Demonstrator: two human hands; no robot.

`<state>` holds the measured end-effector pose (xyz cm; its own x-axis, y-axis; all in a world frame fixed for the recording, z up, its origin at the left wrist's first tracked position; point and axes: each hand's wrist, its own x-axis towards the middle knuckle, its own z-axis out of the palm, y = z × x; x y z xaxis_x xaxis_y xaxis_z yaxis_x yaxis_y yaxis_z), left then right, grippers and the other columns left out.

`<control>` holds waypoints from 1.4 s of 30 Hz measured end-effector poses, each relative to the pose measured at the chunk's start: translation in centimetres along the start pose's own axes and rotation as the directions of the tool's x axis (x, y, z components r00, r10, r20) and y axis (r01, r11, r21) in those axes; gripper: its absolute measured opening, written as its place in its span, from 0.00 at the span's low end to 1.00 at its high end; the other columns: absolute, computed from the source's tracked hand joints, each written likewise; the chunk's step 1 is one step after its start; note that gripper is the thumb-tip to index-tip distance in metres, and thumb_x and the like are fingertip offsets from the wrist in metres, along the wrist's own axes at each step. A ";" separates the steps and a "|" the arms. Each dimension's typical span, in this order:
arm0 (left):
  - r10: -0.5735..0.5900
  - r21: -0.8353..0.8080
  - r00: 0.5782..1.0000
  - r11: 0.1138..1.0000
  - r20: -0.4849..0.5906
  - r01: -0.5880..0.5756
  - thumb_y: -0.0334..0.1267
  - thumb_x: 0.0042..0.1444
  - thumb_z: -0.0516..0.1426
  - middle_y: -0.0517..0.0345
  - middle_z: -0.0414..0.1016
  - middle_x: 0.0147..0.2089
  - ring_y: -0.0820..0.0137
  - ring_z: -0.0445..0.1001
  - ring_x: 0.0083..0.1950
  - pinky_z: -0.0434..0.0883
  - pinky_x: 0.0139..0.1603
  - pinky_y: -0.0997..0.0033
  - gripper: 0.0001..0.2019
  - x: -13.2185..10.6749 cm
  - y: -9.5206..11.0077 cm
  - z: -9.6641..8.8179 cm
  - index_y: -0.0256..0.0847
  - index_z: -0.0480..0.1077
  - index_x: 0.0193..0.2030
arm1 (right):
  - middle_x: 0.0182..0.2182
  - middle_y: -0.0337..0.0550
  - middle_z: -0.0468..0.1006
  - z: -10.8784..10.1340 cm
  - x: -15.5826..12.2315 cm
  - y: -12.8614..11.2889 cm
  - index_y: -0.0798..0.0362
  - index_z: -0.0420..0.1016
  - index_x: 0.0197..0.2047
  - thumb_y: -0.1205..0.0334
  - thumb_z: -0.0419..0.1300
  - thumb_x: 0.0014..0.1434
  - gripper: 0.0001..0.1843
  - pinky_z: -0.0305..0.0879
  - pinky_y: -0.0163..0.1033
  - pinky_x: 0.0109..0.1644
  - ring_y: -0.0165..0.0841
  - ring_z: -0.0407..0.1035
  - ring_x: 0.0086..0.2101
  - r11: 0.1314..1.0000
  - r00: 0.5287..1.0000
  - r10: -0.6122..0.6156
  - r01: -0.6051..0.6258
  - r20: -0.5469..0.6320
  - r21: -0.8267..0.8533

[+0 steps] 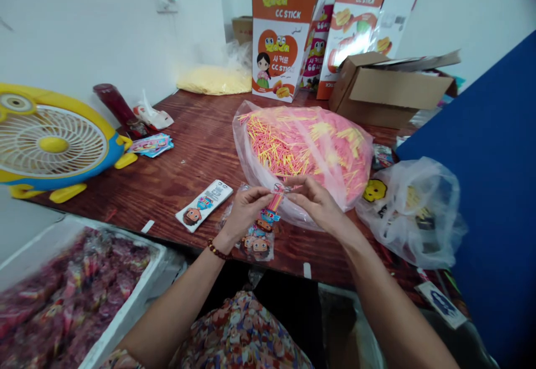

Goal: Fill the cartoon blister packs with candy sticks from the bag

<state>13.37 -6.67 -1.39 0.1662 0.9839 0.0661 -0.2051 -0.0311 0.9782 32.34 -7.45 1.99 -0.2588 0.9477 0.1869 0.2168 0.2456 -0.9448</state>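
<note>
My left hand [247, 207] pinches the side of a small clear printed packet [273, 204] that has pink and yellow sticks in it. At the packet's top edge, the fingertips of my right hand [316, 201] are closed on the clear film. Below my left hand, more clear packets with cartoon faces [256, 244] lie at the table edge. Just behind both hands sits a large clear bag [310, 157] full of thin pink and yellow sticks. To the left lies a stack of printed cards [204, 205] with a cartoon face.
A yellow and blue fan [54, 144] stands at the left. Below it is a white foam box [157, 257] of filled packets. Printed cartons [282, 39] and an open cardboard box [393, 90] stand at the back. A plastic bag [419, 212] and a blue panel [494, 179] are on the right.
</note>
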 end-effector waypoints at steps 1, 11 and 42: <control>0.007 0.015 1.000 1.000 0.003 -0.007 0.45 0.51 0.65 0.57 0.80 0.34 0.71 0.74 0.35 0.71 0.40 0.72 0.12 0.0 0.1 -0.1 0.37 0.80 0.36 | 0.36 0.39 0.80 -0.2 0.1 0.2 0.49 0.76 0.42 0.54 0.64 0.59 0.11 0.69 0.39 0.40 0.33 0.73 0.35 1.000 1.000 0.016 -0.016 -0.024 -0.017; -0.009 0.072 1.000 0.997 -0.016 0.011 0.43 0.52 0.65 0.55 0.81 0.39 0.69 0.76 0.39 0.71 0.44 0.71 0.12 -0.3 0.7 -0.6 0.37 0.80 0.40 | 0.24 0.36 0.76 0.8 1.5 1.7 0.53 0.74 0.29 0.52 0.68 0.51 0.13 0.63 0.33 0.26 0.31 0.73 0.26 0.946 0.986 0.167 -0.154 -0.021 0.286; -0.318 -0.025 0.948 0.948 0.007 0.318 0.41 0.41 0.70 0.53 0.82 0.35 0.68 0.78 0.31 0.74 0.34 0.69 0.18 -0.2 -1.3 -2.1 0.35 0.78 0.38 | 0.24 0.44 0.77 -4.8 6.6 9.9 0.57 0.76 0.29 0.68 0.54 0.56 0.09 0.57 0.35 0.29 0.32 0.69 0.26 0.618 0.934 0.341 -0.310 -0.109 -0.722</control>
<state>11.61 -6.49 -3.12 0.2297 0.9413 -0.2472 -0.1655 0.2881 0.9432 37.31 2.23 -4.82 -0.0651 0.9909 -0.1178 0.8942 0.0055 -0.4475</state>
